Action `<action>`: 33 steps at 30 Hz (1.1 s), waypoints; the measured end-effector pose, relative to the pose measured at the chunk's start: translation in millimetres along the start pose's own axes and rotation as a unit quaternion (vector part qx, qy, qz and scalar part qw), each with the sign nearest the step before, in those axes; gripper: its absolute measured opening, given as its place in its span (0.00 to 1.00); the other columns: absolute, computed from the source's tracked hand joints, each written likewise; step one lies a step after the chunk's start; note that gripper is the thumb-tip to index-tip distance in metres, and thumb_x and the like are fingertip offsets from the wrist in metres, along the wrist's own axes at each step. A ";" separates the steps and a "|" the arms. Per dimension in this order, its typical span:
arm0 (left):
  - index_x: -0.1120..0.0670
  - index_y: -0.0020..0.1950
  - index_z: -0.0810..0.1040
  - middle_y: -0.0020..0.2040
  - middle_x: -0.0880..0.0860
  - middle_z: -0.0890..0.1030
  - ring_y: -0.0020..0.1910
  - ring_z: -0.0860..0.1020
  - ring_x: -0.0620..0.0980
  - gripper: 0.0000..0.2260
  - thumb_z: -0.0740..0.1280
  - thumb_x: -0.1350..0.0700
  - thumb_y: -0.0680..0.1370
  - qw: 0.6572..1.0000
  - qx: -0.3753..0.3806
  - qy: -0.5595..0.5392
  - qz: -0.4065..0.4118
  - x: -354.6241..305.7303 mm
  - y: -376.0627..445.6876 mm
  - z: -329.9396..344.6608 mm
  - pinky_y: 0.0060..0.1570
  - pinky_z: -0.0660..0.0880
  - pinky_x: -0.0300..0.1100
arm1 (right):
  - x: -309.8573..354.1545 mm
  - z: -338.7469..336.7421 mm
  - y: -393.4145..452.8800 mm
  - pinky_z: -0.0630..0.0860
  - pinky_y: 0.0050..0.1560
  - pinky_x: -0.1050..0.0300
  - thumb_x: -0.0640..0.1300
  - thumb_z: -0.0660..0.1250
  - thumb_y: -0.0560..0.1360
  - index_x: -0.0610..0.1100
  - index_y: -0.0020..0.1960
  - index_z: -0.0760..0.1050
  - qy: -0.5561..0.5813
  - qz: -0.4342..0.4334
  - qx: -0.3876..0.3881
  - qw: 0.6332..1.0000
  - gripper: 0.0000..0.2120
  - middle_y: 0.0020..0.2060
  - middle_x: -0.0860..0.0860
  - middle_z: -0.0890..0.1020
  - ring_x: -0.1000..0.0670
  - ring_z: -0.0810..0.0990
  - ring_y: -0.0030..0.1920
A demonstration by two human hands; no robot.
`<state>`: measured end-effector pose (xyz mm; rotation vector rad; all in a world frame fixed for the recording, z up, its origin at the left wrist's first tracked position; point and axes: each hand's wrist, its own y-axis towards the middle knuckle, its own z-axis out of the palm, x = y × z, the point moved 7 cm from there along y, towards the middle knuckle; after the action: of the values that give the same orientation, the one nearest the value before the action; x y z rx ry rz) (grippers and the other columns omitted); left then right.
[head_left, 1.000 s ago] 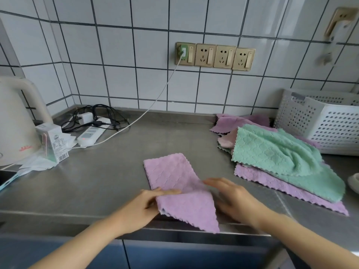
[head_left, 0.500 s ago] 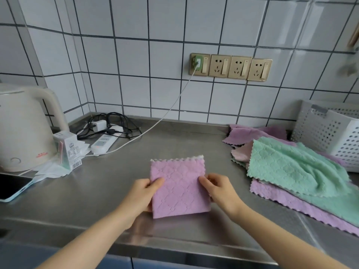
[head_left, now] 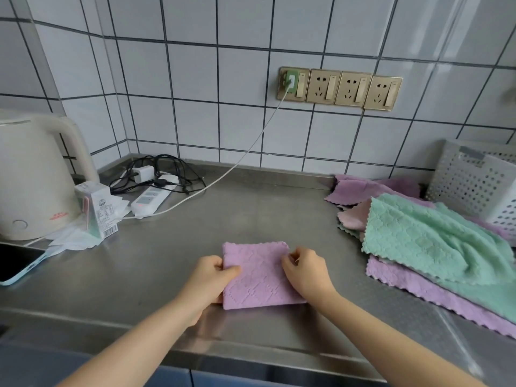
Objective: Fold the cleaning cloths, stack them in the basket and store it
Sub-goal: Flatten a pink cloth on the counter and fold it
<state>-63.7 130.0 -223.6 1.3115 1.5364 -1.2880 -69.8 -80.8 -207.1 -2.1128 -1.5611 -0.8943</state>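
On the steel worktop [head_left: 167, 275], the left hand [head_left: 210, 277] is pinching the left edge of the folded square lilac cloth [head_left: 258, 277] while the right hand [head_left: 305, 270] is gripping its right edge, probably squaring the fold. Unfolded green and lilac cloths [head_left: 435, 247] are waiting beside the white perforated plastic basket [head_left: 474, 180].

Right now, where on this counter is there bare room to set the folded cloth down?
Bare steel lies behind the folded purple cloth, between the power strip and the cloth pile. Crowded: the left by the kettle, the right by the basket.
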 end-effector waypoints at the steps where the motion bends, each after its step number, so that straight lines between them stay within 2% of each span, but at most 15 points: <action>1: 0.65 0.46 0.75 0.39 0.60 0.80 0.36 0.78 0.52 0.09 0.70 0.60 0.73 1.000 0.002 0.004 0.006 0.5 -1.0 -0.3 0.35 0.76 0.44 | 0.9 -0.5 -1.0 0.64 0.35 0.55 0.47 0.61 0.75 0.40 0.37 0.70 -0.002 -0.002 -0.004 1.000 0.13 0.28 0.50 0.73 0.43 0.72 0.35; 4: 0.59 0.40 0.72 0.32 0.53 0.76 0.30 0.72 0.48 0.08 0.71 0.62 0.71 0.999 0.005 0.023 0.038 0.3 -4.6 -0.3 0.32 0.68 0.40 | 4.5 0.5 -2.7 0.62 0.33 0.55 0.45 0.61 0.74 0.42 0.34 0.67 -0.023 -0.010 -0.006 1.000 0.11 0.27 0.51 0.71 0.44 0.70 0.35; 6: 0.57 0.42 0.72 0.32 0.49 0.77 0.31 0.73 0.46 0.09 0.72 0.62 0.70 0.996 -0.013 0.049 0.068 -4.4 -8.8 -1.0 0.31 0.68 0.39 | 5.4 1.9 -2.8 0.61 0.31 0.55 0.45 0.60 0.73 0.42 0.36 0.67 -0.034 -0.010 -0.005 0.999 0.09 0.30 0.49 0.72 0.43 0.70 0.35; 9: 0.53 0.56 0.70 0.49 0.46 0.76 0.42 0.76 0.45 0.18 0.73 0.61 0.70 0.980 -0.059 0.130 0.141 -15.9 -17.7 -4.3 0.39 0.69 0.31 | 11.7 2.3 -6.3 0.64 0.36 0.55 0.40 0.57 0.74 0.41 0.45 0.66 -0.047 -0.023 0.002 0.999 0.03 0.37 0.45 0.74 0.41 0.72 0.38; 11: 0.50 0.66 0.67 0.62 0.48 0.67 0.52 0.74 0.50 0.26 0.72 0.58 0.71 0.950 -0.067 0.224 0.205 -18.3 -20.2 -2.4 0.51 0.68 0.35 | 22.5 1.4 -12.7 0.65 0.37 0.52 0.37 0.54 0.74 0.41 0.53 0.63 -0.119 -0.057 -0.005 0.991 0.08 0.42 0.44 0.73 0.37 0.76 0.42; 14: 0.49 0.68 0.70 0.70 0.49 0.60 0.63 0.70 0.52 0.21 0.60 0.47 0.75 0.871 -0.066 0.388 0.296 -17.3 -28.4 4.0 0.60 0.70 0.46 | 38.1 3.8 -25.5 0.65 0.34 0.53 0.39 0.53 0.76 0.45 0.64 0.63 -0.277 -0.150 -0.038 0.948 0.17 0.55 0.45 0.68 0.40 0.77 0.47; 16: 0.47 0.68 0.72 0.73 0.50 0.63 0.70 0.65 0.54 0.30 0.45 0.39 0.72 0.835 -0.052 0.467 0.288 -11.7 -28.8 4.8 0.61 0.67 0.51 | 29.6 6.3 -25.4 0.68 0.38 0.52 0.43 0.52 0.78 0.48 0.69 0.63 -0.301 -0.157 -0.021 0.940 0.19 0.59 0.45 0.66 0.41 0.72 0.52; 18: 0.44 0.73 0.63 0.77 0.49 0.57 0.77 0.52 0.52 0.38 0.36 0.36 0.68 0.830 -0.020 0.502 0.243 -1.3 -25.3 2.3 0.67 0.59 0.52 | 15.3 4.8 -22.4 0.70 0.49 0.50 0.49 0.50 0.79 0.52 0.72 0.61 -0.308 -0.145 -0.007 0.940 0.21 0.62 0.45 0.67 0.40 0.70 0.56; 21: 0.45 0.77 0.53 0.79 0.52 0.51 0.77 0.44 0.52 0.38 0.34 0.35 0.69 0.834 0.019 0.517 0.193 7.2 -24.2 -0.1 0.72 0.50 0.49 | -2.6 3.6 -24.3 0.68 0.60 0.49 0.56 0.37 0.77 0.55 0.75 0.56 -0.340 -0.137 0.006 0.930 0.28 0.68 0.46 0.66 0.39 0.67 0.63; 24: 0.50 0.78 0.53 0.78 0.55 0.54 0.77 0.45 0.53 0.25 0.49 0.45 0.81 0.865 0.044 0.472 0.163 2.7 -25.3 3.4 0.73 0.48 0.47 | -15.6 10.9 -21.6 0.59 0.70 0.45 0.58 0.25 0.69 0.49 0.73 0.60 -0.332 -0.130 0.038 0.933 0.41 0.69 0.46 0.66 0.35 0.60 0.70; 27: 0.52 0.75 0.62 0.74 0.57 0.65 0.74 0.60 0.54 0.24 0.59 0.58 0.79 0.944 0.015 0.304 0.130 -9.8 -23.3 5.0 0.68 0.60 0.43 | -23.6 20.3 -13.7 0.53 0.72 0.41 0.57 0.16 0.68 0.43 0.62 0.70 -0.329 -0.138 0.043 0.933 0.49 0.66 0.44 0.70 0.34 0.59 0.71; 29: 0.51 0.72 0.66 0.66 0.56 0.74 0.61 0.74 0.51 0.25 0.63 0.64 0.75 0.986 -0.001 0.130 0.101 -14.7 -17.5 4.1 0.55 0.70 0.39 | -14.6 17.8 -15.5 0.62 0.70 0.41 0.53 0.24 0.75 0.40 0.51 0.77 -0.333 -0.150 0.026 0.931 0.42 0.60 0.41 0.76 0.34 0.68 0.66; 31: 0.49 0.70 0.65 0.60 0.52 0.77 0.52 0.77 0.46 0.27 0.65 0.67 0.74 0.996 -0.021 -0.017 0.088 -17.6 -10.6 1.1 0.46 0.71 0.35 | -3.3 7.2 -20.6 0.78 0.55 0.48 0.46 0.45 0.74 0.40 0.36 0.79 -0.329 -0.123 0.008 0.936 0.25 0.46 0.41 0.83 0.38 0.81 0.51; 32: 0.48 0.70 0.65 0.59 0.50 0.77 0.51 0.77 0.45 0.28 0.66 0.67 0.73 0.994 -0.029 -0.070 0.083 -16.8 -6.9 -0.5 0.45 0.71 0.36 | 0.8 4.5 -20.6 0.79 0.50 0.49 0.46 0.47 0.70 0.39 0.33 0.78 -0.315 -0.130 -0.018 0.940 0.23 0.44 0.42 0.83 0.40 0.82 0.47; 33: 0.46 0.70 0.64 0.60 0.49 0.77 0.52 0.77 0.45 0.30 0.66 0.67 0.73 0.990 -0.037 -0.112 0.078 -15.5 -2.2 -2.3 0.46 0.71 0.38 | 2.4 5.9 -20.5 0.77 0.53 0.49 0.47 0.45 0.68 0.39 0.37 0.78 -0.276 -0.112 0.009 0.955 0.24 0.48 0.42 0.82 0.39 0.80 0.50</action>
<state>-62.4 128.4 -207.9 1.1734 1.2882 -1.2227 -87.1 -68.8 -211.4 -2.3315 -2.0992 -0.3511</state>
